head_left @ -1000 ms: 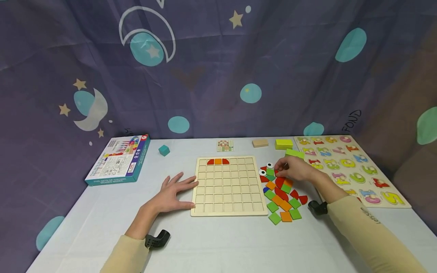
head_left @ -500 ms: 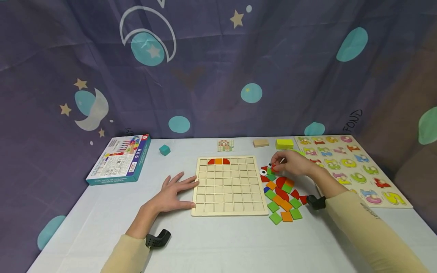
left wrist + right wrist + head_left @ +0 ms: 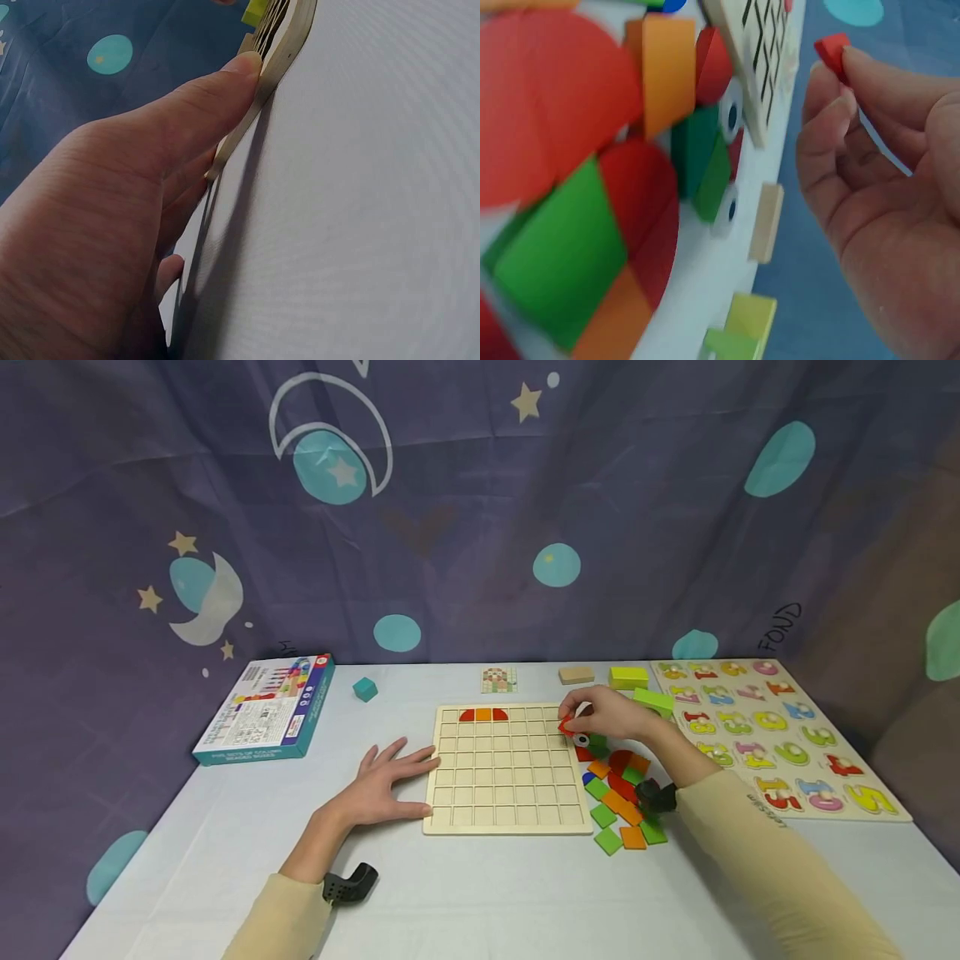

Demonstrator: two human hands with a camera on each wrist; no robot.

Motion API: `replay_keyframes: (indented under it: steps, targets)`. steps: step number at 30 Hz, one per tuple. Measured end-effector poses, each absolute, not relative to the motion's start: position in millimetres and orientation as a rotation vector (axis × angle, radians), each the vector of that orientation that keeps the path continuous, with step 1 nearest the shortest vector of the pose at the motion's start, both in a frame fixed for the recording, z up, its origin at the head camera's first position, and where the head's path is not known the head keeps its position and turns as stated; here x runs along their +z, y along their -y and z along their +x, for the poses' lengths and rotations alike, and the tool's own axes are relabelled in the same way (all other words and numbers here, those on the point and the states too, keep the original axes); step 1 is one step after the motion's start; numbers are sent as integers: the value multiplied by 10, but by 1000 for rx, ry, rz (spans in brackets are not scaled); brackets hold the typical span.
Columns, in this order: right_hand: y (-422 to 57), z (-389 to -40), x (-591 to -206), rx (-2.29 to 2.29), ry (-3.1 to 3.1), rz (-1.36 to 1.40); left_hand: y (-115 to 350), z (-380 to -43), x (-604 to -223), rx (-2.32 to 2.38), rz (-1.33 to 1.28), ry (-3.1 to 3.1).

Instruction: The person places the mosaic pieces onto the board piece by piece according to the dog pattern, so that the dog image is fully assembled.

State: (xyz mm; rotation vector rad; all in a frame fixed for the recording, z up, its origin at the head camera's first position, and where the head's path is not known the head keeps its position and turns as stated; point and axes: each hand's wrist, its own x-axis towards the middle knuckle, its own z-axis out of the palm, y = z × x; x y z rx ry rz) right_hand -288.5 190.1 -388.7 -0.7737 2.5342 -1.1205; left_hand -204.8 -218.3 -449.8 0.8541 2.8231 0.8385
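Note:
My left hand [image 3: 382,789] lies with straight, spread fingers against the left edge of a wooden grid board [image 3: 507,768]. In the left wrist view its thumb [image 3: 244,64] touches the board's rim. My right hand [image 3: 611,714] pinches a small red tile [image 3: 831,52] between thumb and fingers, raised at the board's upper right corner. In the board's top row sit an orange square tile [image 3: 483,715] and a red quarter-round tile on each side of it. Right of the board lies a pile of loose green, orange and red tiles [image 3: 621,802], partly hidden by my right wrist.
A small pattern card [image 3: 498,680] lies behind the board. Farther right are a wooden block [image 3: 576,675], a yellow block [image 3: 628,677], a green block [image 3: 654,702] and a number puzzle board [image 3: 783,735]. At left are a flat box [image 3: 262,710] and a teal cube [image 3: 365,689].
My right hand has lifted the red tile from the pile and moved left with it to the board's upper right corner. The left hand stays at the board's edge.

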Motion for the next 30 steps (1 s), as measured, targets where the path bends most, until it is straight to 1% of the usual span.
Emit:
replay_keyframes:
  steps: [3, 12, 16, 23, 30]
  targets:
    - [-1793, -2894, -3885, -1162, -2486, -739, 2189, -2047, -4505, 829, 848, -2827]
    - [-1523, -2943, -3893, -1105, -2446, -841, 2186, -2044, -4501, 821, 841, -2820]
    - [-1408, -2918, -3866, -1186, -2396, -828, 2187, -2046, -4496, 804, 838, -2826]
    - [-1189, -3025, -3962, -1230, -2394, -901, 2187, -2056, -4506, 800, 817, -2827]
    - [-945, -3072, -4002, -1213, -2407, -872, 2179, -2061, -4504, 795, 816, -2823]
